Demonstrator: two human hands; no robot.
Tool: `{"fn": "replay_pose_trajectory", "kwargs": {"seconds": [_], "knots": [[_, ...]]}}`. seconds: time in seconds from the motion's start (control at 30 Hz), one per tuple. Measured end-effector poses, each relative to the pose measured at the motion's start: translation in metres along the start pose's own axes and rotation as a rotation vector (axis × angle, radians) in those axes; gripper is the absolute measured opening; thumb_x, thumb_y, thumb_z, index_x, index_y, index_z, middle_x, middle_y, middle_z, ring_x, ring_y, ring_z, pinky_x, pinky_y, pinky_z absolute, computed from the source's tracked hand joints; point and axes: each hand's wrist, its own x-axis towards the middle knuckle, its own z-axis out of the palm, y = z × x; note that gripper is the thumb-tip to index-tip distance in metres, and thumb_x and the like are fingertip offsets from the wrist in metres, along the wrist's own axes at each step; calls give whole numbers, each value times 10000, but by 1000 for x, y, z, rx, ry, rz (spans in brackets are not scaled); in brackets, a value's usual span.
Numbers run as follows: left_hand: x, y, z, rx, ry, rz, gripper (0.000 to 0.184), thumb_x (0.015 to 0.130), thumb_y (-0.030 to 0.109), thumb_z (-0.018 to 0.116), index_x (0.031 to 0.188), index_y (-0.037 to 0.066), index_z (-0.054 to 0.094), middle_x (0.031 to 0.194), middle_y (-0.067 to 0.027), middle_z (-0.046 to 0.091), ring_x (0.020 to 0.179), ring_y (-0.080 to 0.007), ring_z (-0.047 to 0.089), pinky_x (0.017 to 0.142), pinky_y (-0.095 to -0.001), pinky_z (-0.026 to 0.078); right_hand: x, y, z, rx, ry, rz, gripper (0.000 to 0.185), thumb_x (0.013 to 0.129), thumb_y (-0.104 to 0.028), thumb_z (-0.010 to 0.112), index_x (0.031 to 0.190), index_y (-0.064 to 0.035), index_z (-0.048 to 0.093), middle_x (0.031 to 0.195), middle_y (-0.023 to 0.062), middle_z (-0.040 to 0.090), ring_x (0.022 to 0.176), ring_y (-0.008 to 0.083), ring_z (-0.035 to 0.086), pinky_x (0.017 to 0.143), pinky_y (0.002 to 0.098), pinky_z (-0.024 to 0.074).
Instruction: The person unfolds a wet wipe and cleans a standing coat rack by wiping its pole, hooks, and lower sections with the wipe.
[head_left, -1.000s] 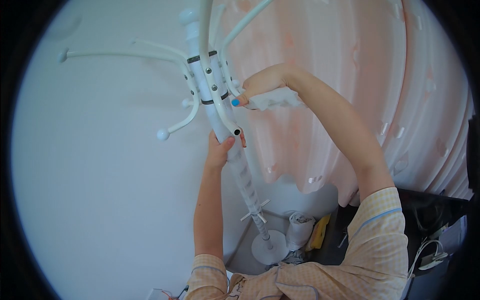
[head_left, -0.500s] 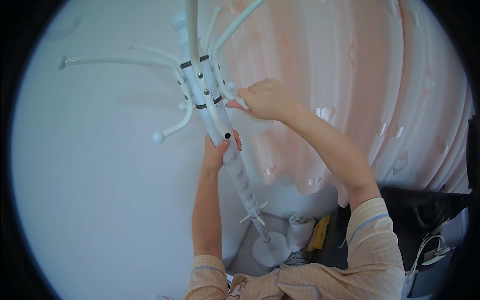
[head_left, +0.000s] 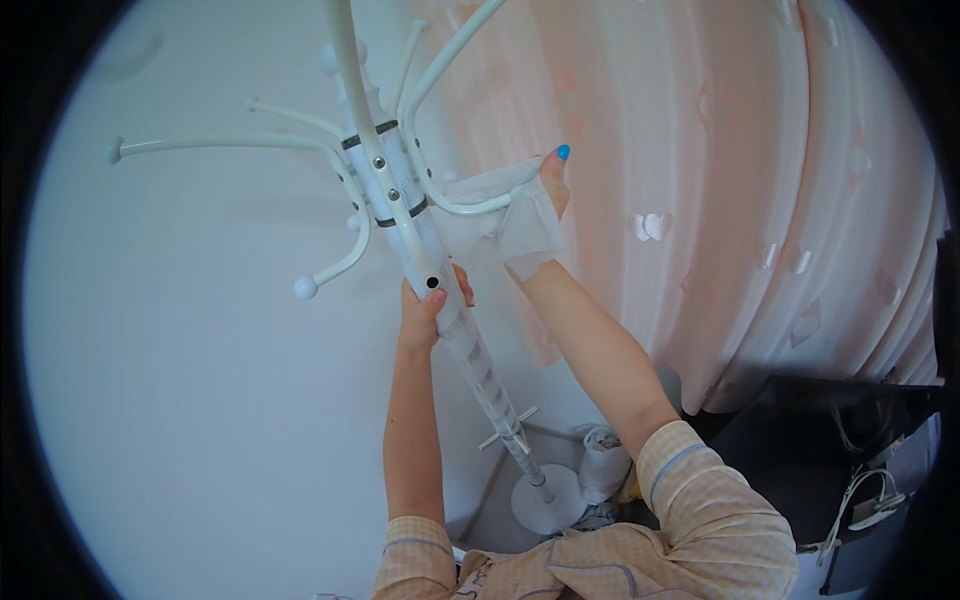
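A white coat rack (head_left: 398, 205) with curved hooks and ball ends leans diagonally across the view. My left hand (head_left: 424, 308) is wrapped round its pole just below the lowest hook joint. My right hand (head_left: 556, 188), thumb up with a blue nail, is at a hook on the right side of the rack. A thin white cloth (head_left: 535, 225), perhaps a wipe, lies over the palm and against that hook, hiding most of the fingers. Clear wrapping seems to cover the lower pole.
The rack's round white base (head_left: 549, 500) stands on the floor beside a white roll-shaped bundle (head_left: 604, 465). A pink curtain (head_left: 720, 200) hangs at the right, above a black screen-like panel (head_left: 800, 435) and white cables (head_left: 858, 495). A pale wall (head_left: 200, 380) fills the left.
My right hand has turned from a fist to thumb-up, and the white cloth now spreads over it against the hook. The rack's top has shifted slightly left, with my left hand still round the pole.
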Motion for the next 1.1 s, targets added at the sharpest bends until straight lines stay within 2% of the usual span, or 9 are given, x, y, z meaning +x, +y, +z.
{"fn": "replay_pose_trajectory", "kwargs": {"seconds": [0.17, 0.27, 0.33, 0.37, 0.57, 0.67, 0.77, 0.93, 1.1], "knots": [[0, -2, -1, -12, -7, 15, 666, 660, 450, 684, 1068, 10, 393, 717, -103, 493, 578, -196, 530, 512, -298, 446, 10, 43, -34, 324, -16, 236, 465, 874, -440, 413, 587, -76, 434, 549, -18, 386, 500, 94, 368, 463, 266, 331], [-1, 0, 0, 17, 15, 18, 669, 660, 452, 684, 1066, 9, 390, 714, -100, 494, 580, -193, 530, 514, -297, 447, 26, 76, -93, -514, -131, -82, 372, 870, -376, 432, 709, -47, 498, 599, 9, 448, 537, 105, 435, 446, 281, 353], [-1, 1, 3, 2, 21, 14, 665, 663, 448, 684, 1065, 7, 390, 713, -99, 495, 580, -190, 531, 513, -296, 448, 10, 24, -95, 10, 100, 795, 298, 827, -302, 497, 815, -9, 552, 642, 42, 511, 631, 127, 524, 458, 281, 400], [0, 1, 4, -14, 29, 8, 660, 666, 444, 683, 1065, 6, 391, 711, -99, 495, 579, -188, 531, 513, -296, 448, 10, 20, -104, 10, 100, 789, 298, 827, -302, 497, 815, -9, 552, 642, 42, 511, 631, 127, 524, 458, 281, 400], [-1, -6, -2, -18, 11, 29, 652, 675, 428, 683, 1075, 1, 394, 714, -100, 498, 582, -188, 536, 506, -296, 449, 70, 46, -186, -878, -375, 493, 366, 920, -193, 256, 1165, 70, 330, 990, 193, 510, 882, 278, 534, 725, 412, 466], [-2, -3, 1, -31, 31, 25, 652, 676, 425, 681, 1079, 2, 392, 719, -100, 499, 592, -190, 538, 511, -293, 450, 36, -40, -81, -936, -531, 64, 331, 796, -364, 436, 855, -110, 641, 748, 26, 601, 744, 168, 567, 745, 232, 415], [-3, -3, 1, -13, 49, 14, 649, 677, 424, 679, 1078, 2, 392, 725, -99, 500, 599, -189, 540, 520, -293, 451, 40, -80, -20, 129, -587, 523, 528, 923, -326, 176, 1186, 112, 312, 1153, 232, 446, 1079, 273, 447, 927, 388, 354], [-4, -4, 0, -8, 30, 23, 650, 673, 434, 680, 1068, 2, 396, 732, -98, 505, 599, -188, 542, 530, -296, 455, 112, -105, 59, -1108, -714, -551, 558, 907, -385, 194, 1151, 80, 382, 1193, 168, 440, 1076, 258, 423, 925, 366, 341], [-5, 5, 3, -8, 25, 29, 642, 673, 440, 679, 1051, -2, 405, 726, -98, 512, 594, -186, 546, 526, -296, 455, 118, -143, 129, 587, -459, -72, 358, 874, -335, 360, 1007, -24, 477, 925, 99, 514, 824, 183, 476, 687, 299, 425]]}}
